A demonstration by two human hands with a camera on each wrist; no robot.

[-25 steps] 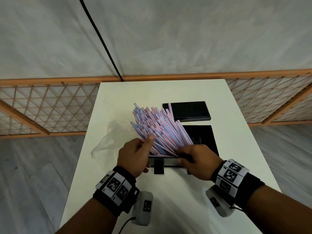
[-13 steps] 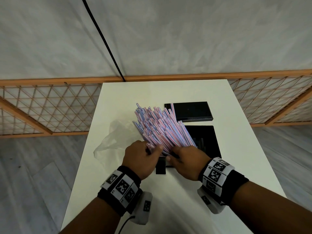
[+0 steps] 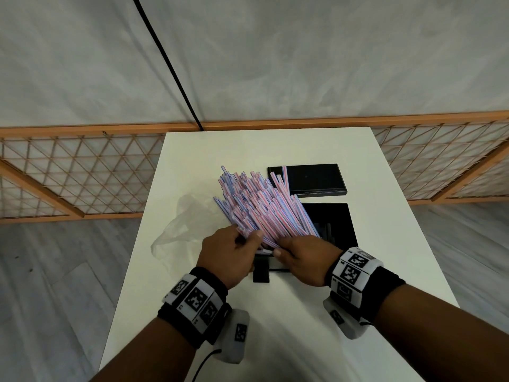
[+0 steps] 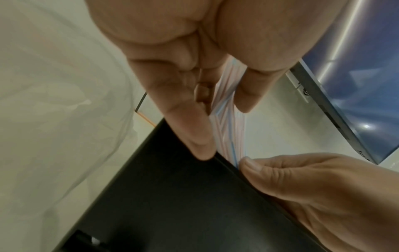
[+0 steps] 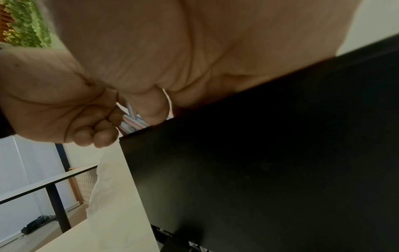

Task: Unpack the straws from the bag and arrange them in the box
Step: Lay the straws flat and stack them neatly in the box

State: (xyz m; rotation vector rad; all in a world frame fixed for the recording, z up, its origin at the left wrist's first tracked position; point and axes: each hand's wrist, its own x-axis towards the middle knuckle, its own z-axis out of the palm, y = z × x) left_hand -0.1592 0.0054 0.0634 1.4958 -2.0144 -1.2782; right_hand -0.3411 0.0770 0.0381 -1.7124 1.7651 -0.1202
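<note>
A thick bundle of pink, blue and white striped straws [image 3: 259, 208] fans up and away from my hands, tilted to the far left over the black box [image 3: 334, 224]. My left hand [image 3: 231, 255] grips the near end of the bundle from the left, thumb over the top. My right hand [image 3: 300, 257] grips the same end from the right. The left wrist view shows the straws [image 4: 228, 122] pinched between my thumb and fingers above the box's black wall [image 4: 194, 204]. In the right wrist view, straw ends [image 5: 131, 122] show at the box edge [image 5: 259, 153].
The empty clear plastic bag [image 3: 187, 227] lies crumpled on the white table [image 3: 303, 326] left of my hands. The box's black lid [image 3: 314, 179] lies flat behind the box. An orange lattice fence runs behind the table.
Both hands have closed in toward each other at the bundle's near end, narrowing the fan. The right hand slid left along the box's front edge.
</note>
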